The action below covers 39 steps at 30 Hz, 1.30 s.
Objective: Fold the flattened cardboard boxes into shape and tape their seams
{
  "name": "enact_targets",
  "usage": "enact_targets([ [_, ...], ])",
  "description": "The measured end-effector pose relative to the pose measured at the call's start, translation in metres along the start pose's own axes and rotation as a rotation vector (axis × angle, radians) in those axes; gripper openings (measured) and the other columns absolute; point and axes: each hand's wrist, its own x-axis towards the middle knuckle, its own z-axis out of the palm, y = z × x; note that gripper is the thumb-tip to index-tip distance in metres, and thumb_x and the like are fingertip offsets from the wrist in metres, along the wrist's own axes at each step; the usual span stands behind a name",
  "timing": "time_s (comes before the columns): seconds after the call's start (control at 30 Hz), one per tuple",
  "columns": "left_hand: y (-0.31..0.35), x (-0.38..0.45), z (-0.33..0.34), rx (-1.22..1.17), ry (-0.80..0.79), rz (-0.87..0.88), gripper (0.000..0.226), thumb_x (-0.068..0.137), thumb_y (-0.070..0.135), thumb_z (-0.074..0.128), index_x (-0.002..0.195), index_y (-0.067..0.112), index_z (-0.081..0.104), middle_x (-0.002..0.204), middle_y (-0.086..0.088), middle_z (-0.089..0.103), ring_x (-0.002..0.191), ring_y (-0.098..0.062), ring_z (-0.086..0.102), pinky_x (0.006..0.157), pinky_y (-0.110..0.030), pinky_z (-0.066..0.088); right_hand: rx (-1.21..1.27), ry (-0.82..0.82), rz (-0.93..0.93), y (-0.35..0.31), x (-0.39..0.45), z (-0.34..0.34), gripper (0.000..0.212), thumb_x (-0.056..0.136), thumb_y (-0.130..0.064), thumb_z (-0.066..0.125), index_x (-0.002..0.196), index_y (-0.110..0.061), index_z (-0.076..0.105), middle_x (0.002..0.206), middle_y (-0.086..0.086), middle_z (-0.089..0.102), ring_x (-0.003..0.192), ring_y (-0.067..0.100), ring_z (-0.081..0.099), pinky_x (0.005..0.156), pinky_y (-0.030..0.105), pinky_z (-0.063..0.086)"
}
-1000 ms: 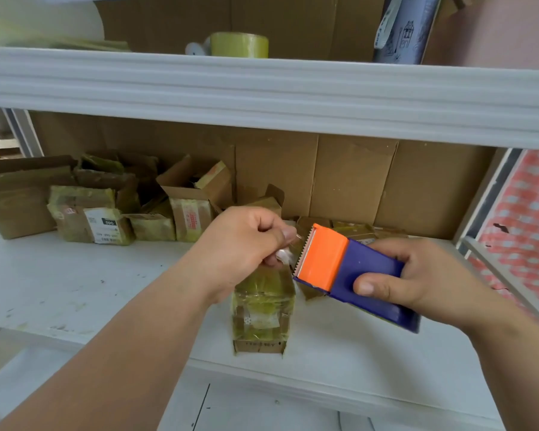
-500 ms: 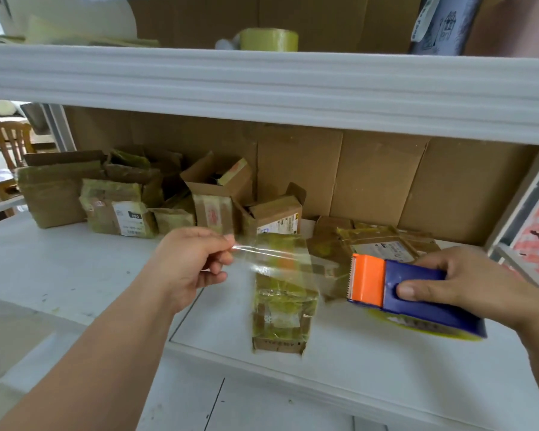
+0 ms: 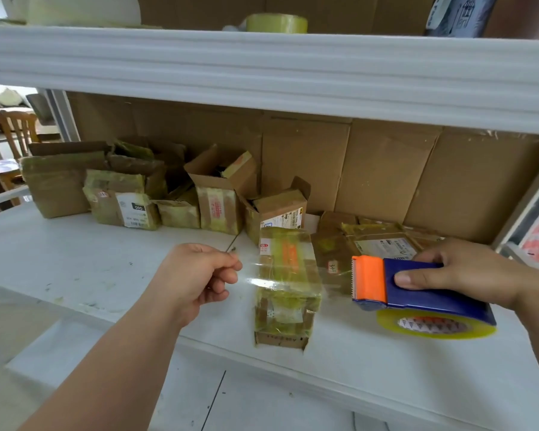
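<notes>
Comparing against a second ago, we note the biggest change first: the two hands have drawn well apart. The blue-and-orange tape dispenser was held up close against the left hand; it now sits off to the right, low over the white tabletop, with a clear strip of tape stretched between dispenser and left hand, passing over the small taped box. We read this as a length of tape pulled free and ready to be laid on a seam; the strip is not yet cut, and we cannot tell whether it touches the box top.

Hands: the left hand pinches the free end of the strip between thumb and fingers. The right hand grasps the dispenser, thumb on its near side, fingers over the top.

The small taped box stands upright near the front edge of the tabletop, between the two hands.

Counts, largest downward:
- One brown cardboard backing panel along the rear.
- One row of used boxes at back left, roughly six; overlap prevents a firm count.
- One pile of flattened boxes behind the dispenser, at least two.
- Two yellowish tape rolls: one in the dispenser, one spare roll on the upper shelf.
- One dispenser, one small box in work.
</notes>
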Motion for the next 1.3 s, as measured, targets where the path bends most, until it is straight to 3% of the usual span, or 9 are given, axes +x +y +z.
enact_targets([
  [0.2, -0.009, -0.001, 0.0, 0.008, 0.002, -0.049, 0.013, 0.09, 0.007, 0.067, 0.086, -0.004, 0.071, 0.057, -0.007, 0.063, 0.044, -0.012, 0.047, 0.048, -0.027, 0.049, -0.025, -0.02, 0.001, 0.007, 0.01, 0.0, 0.075, 0.046, -0.086, 0.057, 0.075, -0.019, 0.075, 0.07, -0.003, 0.073, 0.065, 0.011, 0.068, 0.056, 0.019, 0.042],
  [0.43, -0.028, 0.002, 0.005, 0.017, -0.012, -0.161, 0.014, 0.09, 0.009, 0.068, 0.087, -0.004, 0.072, 0.058, -0.007, 0.064, 0.045, -0.013, 0.047, 0.049, -0.026, 0.049, -0.006, -0.114, 0.004, 0.016, 0.029, 0.013, 0.091, 0.031, -0.096, 0.058, 0.081, -0.022, 0.076, 0.078, -0.003, 0.075, 0.073, 0.014, 0.072, 0.071, 0.033, 0.05],
  [0.7, -0.036, 0.002, 0.019, 0.087, -0.13, -0.226, 0.025, 0.093, 0.017, 0.067, 0.074, 0.001, 0.065, 0.066, -0.014, 0.066, 0.043, -0.018, 0.047, 0.049, -0.027, 0.05, 0.031, -0.101, 0.009, 0.019, 0.041, 0.039, 0.072, 0.058, -0.085, 0.068, 0.074, -0.015, 0.071, 0.064, -0.004, 0.064, 0.055, 0.006, 0.055, 0.056, 0.024, 0.033],
  [0.77, -0.033, 0.002, 0.02, 0.128, -0.154, -0.226, 0.027, 0.094, 0.019, 0.066, 0.074, 0.002, 0.063, 0.069, -0.016, 0.068, 0.042, -0.019, 0.048, 0.048, -0.028, 0.05, 0.04, -0.111, -0.005, 0.017, 0.042, 0.042, 0.058, 0.063, -0.075, 0.067, 0.072, -0.018, 0.07, 0.062, -0.006, 0.063, 0.054, 0.005, 0.054, 0.054, 0.021, 0.033],
  [0.93, -0.026, 0.004, 0.018, 0.325, -0.21, -0.273, 0.039, 0.097, 0.033, 0.061, 0.096, -0.006, 0.063, 0.074, -0.019, 0.072, 0.045, -0.023, 0.057, 0.05, -0.029, 0.052, 0.053, -0.112, -0.026, 0.015, 0.046, 0.046, 0.05, 0.06, -0.069, 0.066, 0.069, -0.02, 0.068, 0.055, -0.01, 0.059, 0.05, 0.002, 0.053, 0.053, 0.02, 0.033],
  [1.07, -0.033, 0.006, 0.017, 0.483, -0.218, -0.329, 0.041, 0.096, 0.04, 0.06, 0.102, -0.001, 0.063, 0.067, -0.014, 0.07, 0.044, -0.02, 0.056, 0.052, -0.027, 0.051, 0.052, -0.104, -0.036, 0.016, 0.047, 0.046, 0.048, 0.061, -0.069, 0.066, 0.064, -0.021, 0.065, 0.05, -0.013, 0.056, 0.047, -0.001, 0.05, 0.052, 0.019, 0.031],
  [1.13, -0.038, 0.01, 0.017, 0.507, -0.171, -0.271, 0.032, 0.096, 0.035, 0.061, 0.1, 0.003, 0.064, 0.069, -0.011, 0.07, 0.043, -0.017, 0.05, 0.049, -0.024, 0.045, 0.056, -0.101, -0.044, 0.017, 0.048, 0.048, 0.048, 0.061, -0.069, 0.066, 0.063, -0.021, 0.063, 0.05, -0.013, 0.055, 0.046, 0.0, 0.049, 0.052, 0.019, 0.031],
  [1.2, -0.039, 0.014, 0.018, 0.597, -0.085, -0.083, 0.021, 0.095, 0.031, 0.061, 0.104, 0.012, 0.065, 0.081, -0.005, 0.071, 0.054, -0.013, 0.052, 0.057, -0.024, 0.045, 0.068, -0.099, -0.057, 0.017, 0.049, 0.05, 0.047, 0.061, -0.069, 0.067, 0.062, -0.022, 0.064, 0.051, -0.011, 0.055, 0.047, 0.002, 0.05, 0.054, 0.021, 0.031],
  [1.3, -0.028, 0.011, 0.025, 0.702, 0.016, 0.344, 0.034, 0.102, 0.035, 0.048, 0.134, 0.027, 0.056, 0.126, 0.009, 0.062, 0.099, -0.004, 0.055, 0.088, -0.021, 0.039, 0.085, -0.092, -0.076, 0.017, 0.05, 0.053, 0.043, 0.06, -0.071, 0.066, 0.053, -0.029, 0.064, 0.051, -0.01, 0.055, 0.047, 0.003, 0.049, 0.058, 0.025, 0.032],
])
